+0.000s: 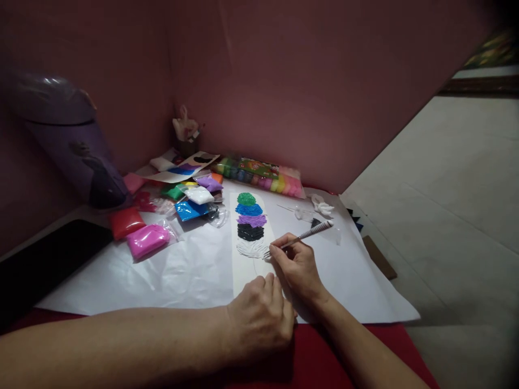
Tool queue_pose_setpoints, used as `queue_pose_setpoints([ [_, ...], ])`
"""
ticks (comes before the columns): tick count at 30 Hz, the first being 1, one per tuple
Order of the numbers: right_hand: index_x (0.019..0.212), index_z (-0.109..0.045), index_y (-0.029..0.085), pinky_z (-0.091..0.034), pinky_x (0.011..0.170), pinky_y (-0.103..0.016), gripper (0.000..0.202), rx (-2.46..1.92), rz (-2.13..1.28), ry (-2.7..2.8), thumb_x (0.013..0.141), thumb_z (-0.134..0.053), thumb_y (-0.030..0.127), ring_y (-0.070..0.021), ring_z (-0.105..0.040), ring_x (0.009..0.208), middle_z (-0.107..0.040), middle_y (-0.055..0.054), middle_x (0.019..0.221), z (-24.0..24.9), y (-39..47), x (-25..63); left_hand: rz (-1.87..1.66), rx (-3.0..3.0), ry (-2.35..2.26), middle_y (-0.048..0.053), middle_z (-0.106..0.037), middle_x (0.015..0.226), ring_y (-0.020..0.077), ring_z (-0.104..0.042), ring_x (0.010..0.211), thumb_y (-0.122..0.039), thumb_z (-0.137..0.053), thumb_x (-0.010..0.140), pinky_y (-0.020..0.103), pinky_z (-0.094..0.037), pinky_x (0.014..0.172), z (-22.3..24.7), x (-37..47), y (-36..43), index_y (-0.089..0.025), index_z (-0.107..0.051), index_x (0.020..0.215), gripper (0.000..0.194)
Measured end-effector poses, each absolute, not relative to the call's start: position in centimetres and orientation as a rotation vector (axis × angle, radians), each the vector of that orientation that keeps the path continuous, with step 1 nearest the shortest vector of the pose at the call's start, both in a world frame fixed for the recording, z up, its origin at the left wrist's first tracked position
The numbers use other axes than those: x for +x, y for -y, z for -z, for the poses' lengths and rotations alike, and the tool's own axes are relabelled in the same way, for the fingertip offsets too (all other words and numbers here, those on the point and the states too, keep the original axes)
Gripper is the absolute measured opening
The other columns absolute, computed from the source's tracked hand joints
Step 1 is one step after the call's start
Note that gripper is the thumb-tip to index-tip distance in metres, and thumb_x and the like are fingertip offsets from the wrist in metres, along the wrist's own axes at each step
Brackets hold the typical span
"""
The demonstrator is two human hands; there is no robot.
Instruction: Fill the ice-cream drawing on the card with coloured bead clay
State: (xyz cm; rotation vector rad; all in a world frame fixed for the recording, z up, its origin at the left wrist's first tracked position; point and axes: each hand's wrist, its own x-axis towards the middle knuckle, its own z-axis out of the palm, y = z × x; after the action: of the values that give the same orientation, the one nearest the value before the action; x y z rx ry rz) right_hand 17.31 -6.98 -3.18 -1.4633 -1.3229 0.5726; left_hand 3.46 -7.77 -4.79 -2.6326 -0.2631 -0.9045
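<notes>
Pinching a slim striped tool (316,229), the right hand (298,262) has its fingers narrow on the shaft, forked tip at the right edge of the white band (251,248) on the card strip (243,278). Strip lies on the white sheet (194,283), mid-bench, with green, blue, purple and black bands stacked above the white one. Left hand (263,310) rests curled over the strip's near end; can't tell if it grips anything, palm side hidden. Surface: sheet is glossy, slightly rumpled, laid over the red cover (324,356) of the bench, which shows along the near side. Left of the strip: loose clay packets, magenta (148,241) and red (126,222) nearest the black slab (52,265). Behind the strip: long bag of coloured clay (259,175). White clay lump (322,205) sits to the right. Purple container (77,156) stands back left, small cup (186,147) in the corner. Room: dim, dull-pink walls (263,81) meet behind the bench; pale tiled floor (446,216) off right.
</notes>
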Motion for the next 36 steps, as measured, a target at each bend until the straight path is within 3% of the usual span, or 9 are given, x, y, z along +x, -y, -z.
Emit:
queue_pose_setpoints([
  [4, 0.069, -0.058, 0.018, -0.047, 0.053, -0.023, 0.011, -1.54, -0.603, 1.404, 0.08, -0.061, 0.021, -0.013, -0.058, 0.053, -0.062, 0.001, 0.059, 3.22, 7.08, 17.31, 0.95, -2.64, 0.248, 0.01, -0.063, 0.06, 0.0246, -0.063, 0.058, -0.013, -0.055, 0.082, 0.033, -0.044, 0.046, 4.68, 3.53, 7.62, -0.015, -0.053, 0.064, 0.018],
  [11, 0.071, -0.056, 0.019, -0.044, 0.053, -0.023, 0.012, -1.532, -0.523, 1.263, 0.08, -0.061, 0.026, -0.0121, -0.054, 0.054, -0.057, 0.003, 0.059, 3.47, 6.72, 17.6, 0.919, -2.636, 0.247, 0.016, -0.068, 0.067, 0.0276, -0.067, 0.068, -0.014, -0.052, 0.084, 0.034, -0.047, 0.051, 4.66, 3.33, 7.64, -0.013, -0.054, 0.066, 0.018],
  [16, 0.069, -0.057, 0.019, -0.044, 0.054, -0.024, 0.012, -1.559, -0.598, 1.369, 0.079, -0.06, 0.023, -0.0128, -0.055, 0.054, -0.061, 0.001, 0.06, 3.25, 6.94, 17.2, 0.933, -2.652, 0.252, 0.013, -0.066, 0.064, 0.0257, -0.065, 0.061, -0.013, -0.053, 0.082, 0.034, -0.046, 0.048, 4.71, 3.42, 7.68, -0.014, -0.055, 0.065, 0.017],
  [22, 0.069, -0.058, 0.018, -0.043, 0.054, -0.024, 0.013, -1.58, -0.484, 1.254, 0.078, -0.062, 0.026, -0.012, -0.052, 0.053, -0.058, 0.002, 0.059, 3.24, 6.61, 17.25, 0.906, -2.633, 0.257, 0.019, -0.07, 0.074, 0.0303, -0.069, 0.076, -0.016, -0.052, 0.085, 0.035, -0.049, 0.054, 4.88, 3.25, 7.85, -0.013, -0.056, 0.068, 0.018],
  [28, 0.067, -0.057, 0.018, -0.045, 0.054, -0.025, 0.014, -1.559, -0.571, 1.294, 0.076, -0.062, 0.027, -0.0133, -0.054, 0.054, -0.059, 0.001, 0.059, 3.24, 6.54, 17.39, 0.875, -2.653, 0.247, 0.016, -0.069, 0.07, 0.0275, -0.068, 0.07, -0.015, -0.052, 0.085, 0.036, -0.05, 0.054, 4.81, 3.13, 7.81, -0.011, -0.058, 0.071, 0.016],
  [36, 0.069, -0.057, 0.019, -0.042, 0.05, -0.024, 0.013, -1.539, -0.508, 1.192, 0.076, -0.063, 0.028, -0.012, -0.049, 0.05, -0.055, 0.003, 0.056, 3.65, 6.33, 17.86, 0.802, -2.669, 0.247, 0.022, -0.071, 0.087, 0.0296, -0.068, 0.083, -0.016, -0.051, 0.086, 0.038, -0.051, 0.061, 5.08, 3.1, 7.79, -0.009, -0.06, 0.078, 0.014],
])
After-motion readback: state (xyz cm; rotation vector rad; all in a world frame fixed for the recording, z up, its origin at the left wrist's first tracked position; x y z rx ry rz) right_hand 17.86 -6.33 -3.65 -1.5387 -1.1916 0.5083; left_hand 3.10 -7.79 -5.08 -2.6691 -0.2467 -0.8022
